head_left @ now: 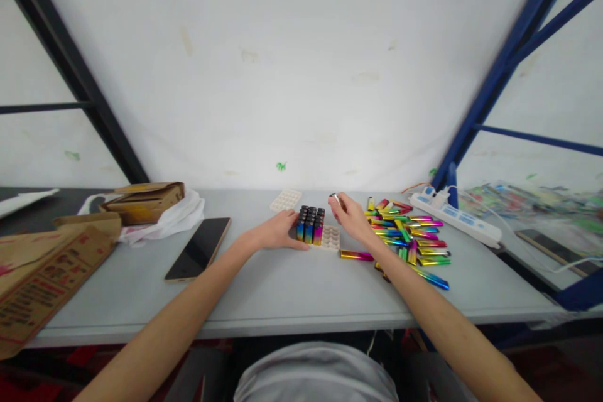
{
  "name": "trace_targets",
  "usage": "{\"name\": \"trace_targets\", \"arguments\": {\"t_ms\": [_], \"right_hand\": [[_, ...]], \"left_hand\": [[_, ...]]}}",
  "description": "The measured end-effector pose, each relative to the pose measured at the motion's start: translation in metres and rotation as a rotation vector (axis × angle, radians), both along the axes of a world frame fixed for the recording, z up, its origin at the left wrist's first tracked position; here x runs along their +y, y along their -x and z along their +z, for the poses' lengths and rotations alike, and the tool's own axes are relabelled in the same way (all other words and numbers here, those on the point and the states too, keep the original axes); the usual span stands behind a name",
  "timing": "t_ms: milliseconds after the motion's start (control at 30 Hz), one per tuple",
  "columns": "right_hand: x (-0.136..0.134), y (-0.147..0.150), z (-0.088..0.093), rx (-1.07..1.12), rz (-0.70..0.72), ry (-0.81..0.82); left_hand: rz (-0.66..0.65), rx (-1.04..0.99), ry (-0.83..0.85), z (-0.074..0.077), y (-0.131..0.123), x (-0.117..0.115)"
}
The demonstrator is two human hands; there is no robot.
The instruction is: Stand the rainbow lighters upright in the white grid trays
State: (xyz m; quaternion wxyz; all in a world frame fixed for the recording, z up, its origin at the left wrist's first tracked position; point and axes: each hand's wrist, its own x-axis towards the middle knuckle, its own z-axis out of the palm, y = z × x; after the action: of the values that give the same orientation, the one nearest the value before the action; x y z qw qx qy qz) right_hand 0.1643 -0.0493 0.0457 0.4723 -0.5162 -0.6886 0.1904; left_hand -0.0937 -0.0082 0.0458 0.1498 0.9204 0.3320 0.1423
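Observation:
Several lighters (308, 226) with metallic rainbow bodies and black tops stand upright, packed together in a pale moulded tray (331, 238) with round pockets. My left hand (280, 230) lies along the left side of this block, thumb in front and fingers stretched out behind, against it. To the right of the block and above the tray, my right hand (346, 213) pinches a small lighter (335, 198) whose silvery end shows; the rest is hidden by the fingers. A loose pile of shiny rainbow lighters (409, 232) lies beside my right forearm. One single lighter (357, 255) rests before the tray.
A second pale tray (286, 200) lies behind the block. At left are a dark phone (198, 249), a white plastic bag (164, 226), an opened carton (146, 202) and a larger cardboard box (56, 270). A white power strip (455, 218) lies at right, near a blue frame post (490, 88).

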Motion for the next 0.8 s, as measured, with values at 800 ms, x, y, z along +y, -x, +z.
{"name": "trace_targets", "arguments": {"t_ms": [800], "right_hand": [[-0.002, -0.027, 0.009, -0.410, 0.173, 0.019]], "left_hand": [[0.033, 0.007, -0.015, -0.004, -0.002, 0.002]]}}
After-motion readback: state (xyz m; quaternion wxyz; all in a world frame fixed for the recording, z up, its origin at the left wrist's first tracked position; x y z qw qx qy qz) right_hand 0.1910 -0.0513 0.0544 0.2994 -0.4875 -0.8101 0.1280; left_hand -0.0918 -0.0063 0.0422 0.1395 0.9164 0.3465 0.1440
